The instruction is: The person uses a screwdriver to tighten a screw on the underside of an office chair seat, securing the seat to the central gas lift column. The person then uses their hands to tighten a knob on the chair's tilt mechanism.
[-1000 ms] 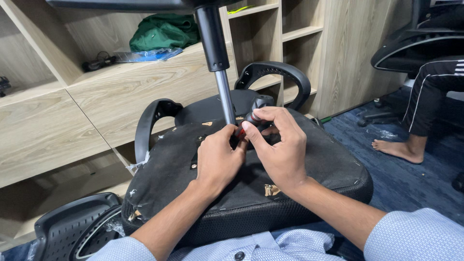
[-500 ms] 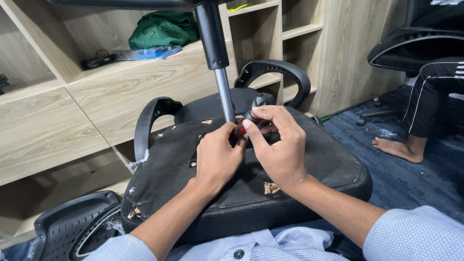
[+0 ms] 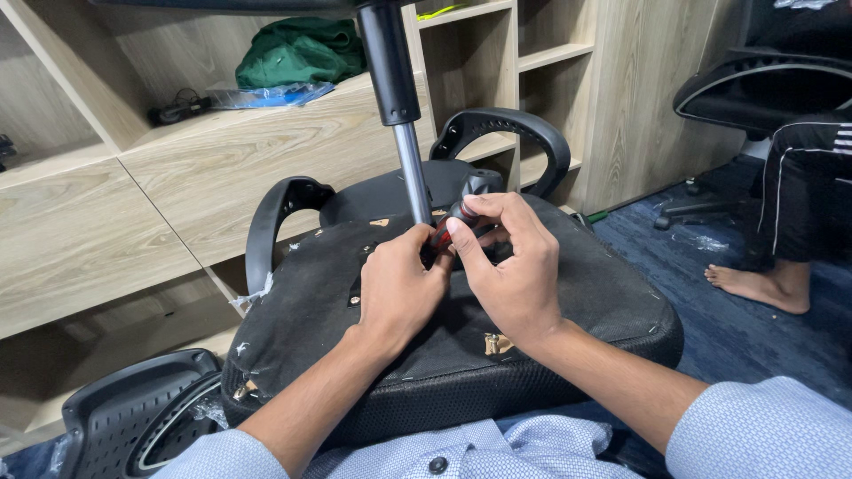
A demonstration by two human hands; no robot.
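Left hand and right hand, fingers curled, jointly grip a red-and-black screwdriver handle above the upturned chair seat, beside its gas-lift column.

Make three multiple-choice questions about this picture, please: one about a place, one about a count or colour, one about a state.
1. Where does the green bundle lie?
A. on the wooden shelf
B. on the blue carpet
C. on the chair seat

2. How many black armrests show on the upturned chair?
A. one
B. two
C. four

3. How does the chair seat lie?
A. upright
B. underside up
C. wrapped in plastic

Key: 1 A, the green bundle rests on the wooden shelf. 2 B, one armrest shows at each side. 3 B, the gas-lift column stands up from the chair seat, where the left hand and right hand work.
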